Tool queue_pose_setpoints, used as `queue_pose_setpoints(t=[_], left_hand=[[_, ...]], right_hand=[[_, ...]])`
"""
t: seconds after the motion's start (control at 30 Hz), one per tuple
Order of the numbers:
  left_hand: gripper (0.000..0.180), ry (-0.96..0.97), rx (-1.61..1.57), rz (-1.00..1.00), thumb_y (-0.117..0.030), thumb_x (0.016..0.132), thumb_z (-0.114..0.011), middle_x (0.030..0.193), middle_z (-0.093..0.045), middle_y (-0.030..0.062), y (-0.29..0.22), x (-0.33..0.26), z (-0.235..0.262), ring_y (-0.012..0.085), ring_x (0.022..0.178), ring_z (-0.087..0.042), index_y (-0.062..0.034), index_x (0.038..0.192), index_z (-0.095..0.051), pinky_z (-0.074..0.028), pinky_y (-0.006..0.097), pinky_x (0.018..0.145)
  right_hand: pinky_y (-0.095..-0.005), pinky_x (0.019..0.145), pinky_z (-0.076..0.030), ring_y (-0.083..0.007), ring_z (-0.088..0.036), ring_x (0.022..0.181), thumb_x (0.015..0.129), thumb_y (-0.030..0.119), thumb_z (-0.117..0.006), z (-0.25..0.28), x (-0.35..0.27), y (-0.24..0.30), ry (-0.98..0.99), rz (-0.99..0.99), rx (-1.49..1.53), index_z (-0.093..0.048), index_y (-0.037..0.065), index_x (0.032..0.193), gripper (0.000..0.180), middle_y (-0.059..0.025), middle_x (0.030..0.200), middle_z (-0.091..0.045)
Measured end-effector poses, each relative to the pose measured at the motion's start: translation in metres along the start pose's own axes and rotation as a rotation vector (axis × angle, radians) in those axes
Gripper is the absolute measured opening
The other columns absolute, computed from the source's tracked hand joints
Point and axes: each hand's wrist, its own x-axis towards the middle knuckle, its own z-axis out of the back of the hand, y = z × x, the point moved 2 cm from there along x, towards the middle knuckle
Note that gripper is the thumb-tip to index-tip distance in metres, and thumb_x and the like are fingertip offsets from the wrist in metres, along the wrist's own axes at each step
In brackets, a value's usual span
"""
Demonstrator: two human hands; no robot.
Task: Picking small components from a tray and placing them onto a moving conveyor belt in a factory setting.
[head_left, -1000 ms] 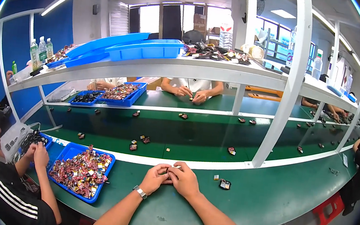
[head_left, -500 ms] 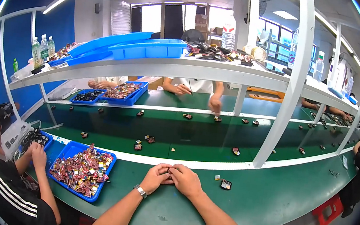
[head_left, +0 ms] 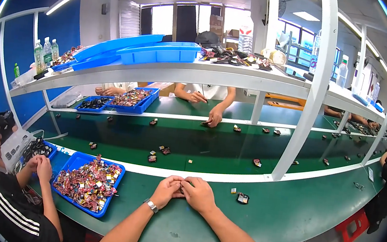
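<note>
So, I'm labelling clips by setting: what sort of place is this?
Probably a factory assembly line: small parts lie spaced along a green conveyor belt, a blue tray is heaped with reddish pieces, and people work on both sides.

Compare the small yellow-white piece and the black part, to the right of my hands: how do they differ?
The yellow-white piece is plainly smaller than the black part. The yellow-white piece looks squarish; the black part has a rounder, irregular outline. The yellow-white piece is pale overall, while the black part is dark with lighter patches. Both lie on the green table, to the right of the right hand.
</note>
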Motion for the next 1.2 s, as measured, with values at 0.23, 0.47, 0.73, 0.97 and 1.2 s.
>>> queue_pose_setpoints(t=[0.23, 0.47, 0.73, 0.97, 1.2], left_hand=[[0.020, 0.029, -0.006, -0.001, -0.007, 0.098, -0.048, 0.105, -0.064, 0.0078, 0.001, 0.000, -0.001, 0.0168, 0.092, -0.065, -0.0010, 0.117, -0.051, -0.058, 0.034, 0.081], [0.021, 0.009, -0.015, 0.010, -0.007, 0.099, -0.046, 0.105, -0.063, 0.0070, 0.002, 0.001, 0.000, 0.0150, 0.093, -0.065, -0.0008, 0.118, -0.050, -0.058, 0.030, 0.081], [0.019, -0.003, -0.008, 0.025, -0.007, 0.099, -0.046, 0.104, -0.063, 0.0068, 0.001, 0.000, 0.001, 0.0157, 0.091, -0.065, -0.0016, 0.117, -0.050, -0.057, 0.030, 0.079], [0.020, 0.020, -0.022, -0.014, -0.005, 0.097, -0.049, 0.108, -0.062, 0.0094, 0.003, 0.002, -0.001, 0.0171, 0.096, -0.064, -0.0002, 0.116, -0.050, -0.057, 0.033, 0.083], [0.022, -0.024, 0.059, -0.066, 0.001, 0.095, -0.051, 0.112, -0.061, 0.0127, 0.001, -0.001, -0.004, 0.0170, 0.096, -0.064, 0.0028, 0.117, -0.050, -0.058, 0.030, 0.080]], right_hand=[[-0.0351, 0.073, -0.054, -0.0231, -0.064, 0.088, 0.074, 0.009, -0.067, -0.002, -0.004, -0.001, 0.046, 0.010, -0.015, -0.065, 0.009, 0.089, 0.016, -0.0036, 0.100, -0.065], [-0.0347, 0.073, -0.053, -0.0232, -0.063, 0.088, 0.072, 0.009, -0.068, 0.001, 0.000, -0.002, 0.003, 0.102, 0.003, -0.065, 0.008, 0.088, 0.016, -0.0043, 0.098, -0.064], [-0.0351, 0.074, -0.052, -0.0233, -0.061, 0.088, 0.076, 0.008, -0.069, 0.000, -0.003, -0.004, 0.059, 0.059, 0.088, -0.068, 0.007, 0.090, 0.014, -0.0045, 0.095, -0.064], [-0.0341, 0.077, -0.052, -0.0245, -0.061, 0.091, 0.077, 0.006, -0.070, -0.004, -0.008, -0.006, 0.041, -0.099, 0.193, -0.070, 0.006, 0.091, 0.014, -0.0056, 0.096, -0.064], [-0.0318, 0.068, -0.054, -0.0216, -0.064, 0.078, 0.078, 0.004, -0.071, -0.009, -0.011, -0.004, -0.045, -0.327, 0.331, -0.069, 0.003, 0.089, 0.011, -0.0093, 0.098, -0.062]])
